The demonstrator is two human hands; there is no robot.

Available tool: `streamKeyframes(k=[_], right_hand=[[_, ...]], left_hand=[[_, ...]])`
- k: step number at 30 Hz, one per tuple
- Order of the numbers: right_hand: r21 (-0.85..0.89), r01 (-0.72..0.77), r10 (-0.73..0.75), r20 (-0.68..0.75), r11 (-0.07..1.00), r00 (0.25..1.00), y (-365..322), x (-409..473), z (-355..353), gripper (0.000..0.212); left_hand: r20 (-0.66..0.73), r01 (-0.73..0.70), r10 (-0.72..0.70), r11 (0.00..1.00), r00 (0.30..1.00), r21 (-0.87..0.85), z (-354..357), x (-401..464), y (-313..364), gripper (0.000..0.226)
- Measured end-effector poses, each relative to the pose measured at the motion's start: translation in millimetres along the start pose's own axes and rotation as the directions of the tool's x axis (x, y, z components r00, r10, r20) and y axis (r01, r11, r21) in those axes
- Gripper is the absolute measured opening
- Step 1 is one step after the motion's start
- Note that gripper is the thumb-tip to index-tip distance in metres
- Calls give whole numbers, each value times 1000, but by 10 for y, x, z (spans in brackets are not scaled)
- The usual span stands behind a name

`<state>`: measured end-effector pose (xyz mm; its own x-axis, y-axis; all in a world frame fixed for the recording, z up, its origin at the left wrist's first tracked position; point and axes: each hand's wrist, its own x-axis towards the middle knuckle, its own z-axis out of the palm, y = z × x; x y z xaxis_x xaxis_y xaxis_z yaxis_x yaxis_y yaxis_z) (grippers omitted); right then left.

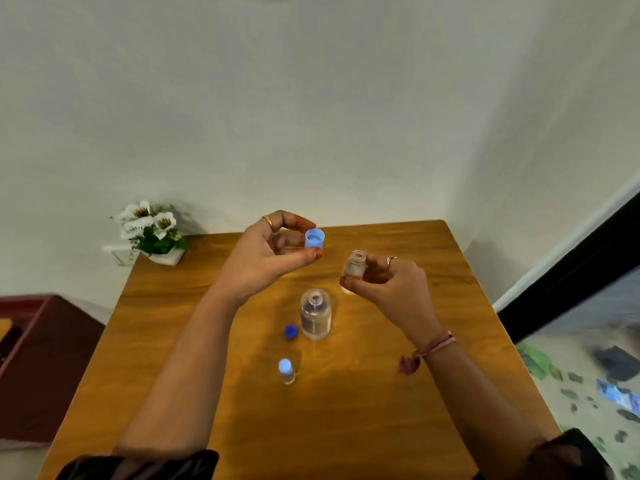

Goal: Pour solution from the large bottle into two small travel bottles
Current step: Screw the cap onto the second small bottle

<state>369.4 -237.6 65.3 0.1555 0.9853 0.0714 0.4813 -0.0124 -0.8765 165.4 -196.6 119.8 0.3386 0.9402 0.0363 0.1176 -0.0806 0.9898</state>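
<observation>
My left hand (273, 252) pinches a light blue cap (314, 239) between thumb and fingers, its hollow side facing me. My right hand (391, 284) grips a small clear travel bottle (356, 265) with its threaded mouth uncovered, held above the wooden table (214, 393). Below the hands, the large clear bottle (316, 315) stands upright and uncapped at the table's middle. Its dark blue cap (291, 332) lies just to its left. A second small travel bottle (286, 371) with a light blue cap stands nearer to me.
A white pot of white artificial flowers (152, 233) sits at the table's far left corner against the wall. A dark red cabinet (41, 362) stands left of the table. A patterned floor with scattered items (595, 375) lies to the right.
</observation>
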Motion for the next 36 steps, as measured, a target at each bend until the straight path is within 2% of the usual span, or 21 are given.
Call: streamKeyframes(k=[3, 7, 12, 21, 28, 36], right_hand=[[12, 35, -35, 1, 999, 999, -290, 102, -72, 28], [44, 106, -105, -19, 993, 994, -702, 234, -175, 25], [64, 180, -178, -32, 982, 984, -1147, 377, -286, 34], [-85, 295, -298, -19, 952, 955, -1742, 450, -399, 37], [-140, 313, -316, 1, 939, 949, -1915, 438, -386, 37], [-219, 308, -310, 25, 926, 950, -1938, 407, -349, 37]], left_hand=[[-26, -55, 54, 997, 998, -52, -102, 95, 172, 38], [-51, -121, 117, 988, 992, -100, -209, 207, 393, 32], [-88, -124, 103, 949, 991, -288, -318, 291, 703, 26], [-82, -161, 139, 887, 987, -432, -426, 362, 1050, 18], [-87, -173, 149, 855, 985, -489, -463, 357, 1138, 20], [-65, -214, 206, 875, 976, -435, -482, 319, 1199, 24]])
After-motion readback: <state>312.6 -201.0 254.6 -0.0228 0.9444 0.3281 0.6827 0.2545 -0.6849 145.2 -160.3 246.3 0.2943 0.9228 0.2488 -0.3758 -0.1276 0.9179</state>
